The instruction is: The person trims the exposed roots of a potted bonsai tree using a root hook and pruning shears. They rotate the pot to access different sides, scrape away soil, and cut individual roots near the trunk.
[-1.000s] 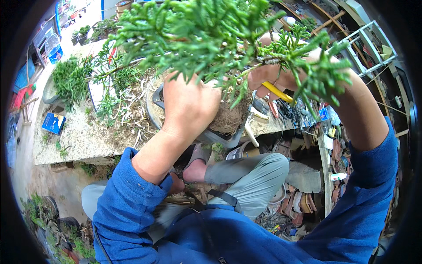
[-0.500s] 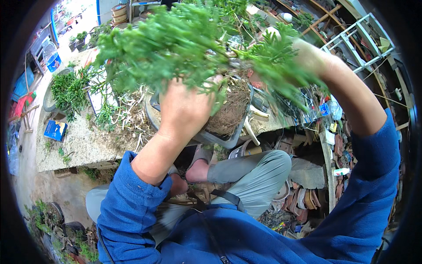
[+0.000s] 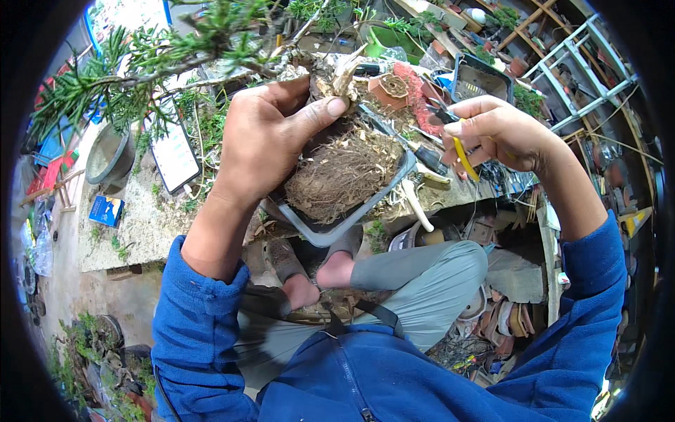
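My left hand (image 3: 261, 137) is closed round the base of a bare, woody trunk (image 3: 342, 79), its thumb pressed along the wood. Green needle foliage (image 3: 176, 67) spreads from this plant toward the upper left. Below the trunk, a brown, fibrous root ball (image 3: 341, 181) sits in a grey plastic tray (image 3: 318, 238). Off to the right, my right hand (image 3: 508, 133) holds yellow-handled pliers (image 3: 464, 160), their dark jaws pointing left and apart from the plant. My palm partly hides the trunk's lower left side.
A red cloth-like strip (image 3: 416, 98), a small clay pot (image 3: 389, 90) and a dark-handled tool (image 3: 427, 156) lie beyond the tray. A phone-like white slab (image 3: 174, 155), grey pot (image 3: 112, 156) and blue box (image 3: 106, 210) are on the left. A metal frame (image 3: 576, 74) stands at right.
The foliage has swung from the middle toward the upper left, baring the trunk and root ball. My right hand has come out from behind it, lower, with the pliers showing.
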The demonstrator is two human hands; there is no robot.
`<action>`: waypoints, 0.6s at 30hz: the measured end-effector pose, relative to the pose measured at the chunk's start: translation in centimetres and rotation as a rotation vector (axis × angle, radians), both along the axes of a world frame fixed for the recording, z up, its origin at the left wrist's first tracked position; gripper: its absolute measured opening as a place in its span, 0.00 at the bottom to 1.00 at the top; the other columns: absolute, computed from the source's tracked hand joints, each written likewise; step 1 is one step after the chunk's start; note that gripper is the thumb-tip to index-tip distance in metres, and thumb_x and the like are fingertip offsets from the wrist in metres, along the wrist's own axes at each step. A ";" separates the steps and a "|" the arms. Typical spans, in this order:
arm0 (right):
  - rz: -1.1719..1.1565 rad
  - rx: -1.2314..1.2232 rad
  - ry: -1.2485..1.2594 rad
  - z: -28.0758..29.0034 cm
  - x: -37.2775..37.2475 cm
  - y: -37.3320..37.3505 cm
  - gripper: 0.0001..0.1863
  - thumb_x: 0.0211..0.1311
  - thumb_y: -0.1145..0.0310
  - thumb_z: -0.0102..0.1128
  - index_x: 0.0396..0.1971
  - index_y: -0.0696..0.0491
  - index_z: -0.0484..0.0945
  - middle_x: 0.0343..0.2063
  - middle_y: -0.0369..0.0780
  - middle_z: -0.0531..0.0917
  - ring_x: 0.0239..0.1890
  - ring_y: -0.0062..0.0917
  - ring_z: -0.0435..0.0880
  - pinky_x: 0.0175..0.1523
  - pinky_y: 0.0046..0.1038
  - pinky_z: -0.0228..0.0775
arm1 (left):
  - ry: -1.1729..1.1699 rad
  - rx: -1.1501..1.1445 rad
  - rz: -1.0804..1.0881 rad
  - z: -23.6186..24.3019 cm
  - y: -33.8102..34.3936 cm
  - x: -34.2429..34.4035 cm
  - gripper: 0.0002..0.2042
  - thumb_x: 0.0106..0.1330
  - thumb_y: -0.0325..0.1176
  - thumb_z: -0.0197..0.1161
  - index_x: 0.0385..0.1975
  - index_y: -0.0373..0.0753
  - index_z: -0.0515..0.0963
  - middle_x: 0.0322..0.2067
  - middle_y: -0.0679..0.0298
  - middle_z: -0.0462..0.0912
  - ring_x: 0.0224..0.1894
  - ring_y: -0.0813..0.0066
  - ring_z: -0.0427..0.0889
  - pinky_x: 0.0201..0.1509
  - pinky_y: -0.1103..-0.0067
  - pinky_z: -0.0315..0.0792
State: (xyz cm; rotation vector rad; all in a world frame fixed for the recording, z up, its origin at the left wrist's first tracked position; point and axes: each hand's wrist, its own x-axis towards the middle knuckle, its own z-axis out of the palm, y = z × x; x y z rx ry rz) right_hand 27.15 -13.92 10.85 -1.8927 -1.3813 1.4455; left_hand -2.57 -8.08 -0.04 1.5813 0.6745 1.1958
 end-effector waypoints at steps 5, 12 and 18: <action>0.179 0.046 0.171 -0.2 -0.6 -1.2 0.24 0.53 0.72 0.73 0.50 0.61 0.77 0.42 0.39 0.84 0.47 0.25 0.86 0.53 0.28 0.80 | -0.055 -0.061 -0.110 -0.6 0.4 -0.8 0.20 0.66 0.25 0.71 0.57 0.22 0.79 0.47 0.58 0.88 0.46 0.80 0.83 0.54 0.80 0.78; 0.351 0.063 0.252 0.8 -5.7 -1.7 0.17 0.67 0.65 0.66 0.45 0.66 0.83 0.37 0.45 0.88 0.40 0.29 0.88 0.46 0.28 0.82 | -0.168 -0.140 -0.230 -0.2 0.1 -1.0 0.23 0.64 0.17 0.66 0.60 0.22 0.75 0.53 0.53 0.85 0.52 0.71 0.83 0.61 0.75 0.77; 0.264 -0.107 0.387 0.2 -7.6 0.3 0.14 0.72 0.68 0.61 0.40 0.66 0.82 0.39 0.51 0.87 0.38 0.37 0.91 0.41 0.36 0.88 | -0.118 -0.138 -0.195 0.1 -0.2 -0.9 0.20 0.65 0.21 0.68 0.57 0.22 0.77 0.50 0.54 0.86 0.49 0.73 0.84 0.58 0.76 0.77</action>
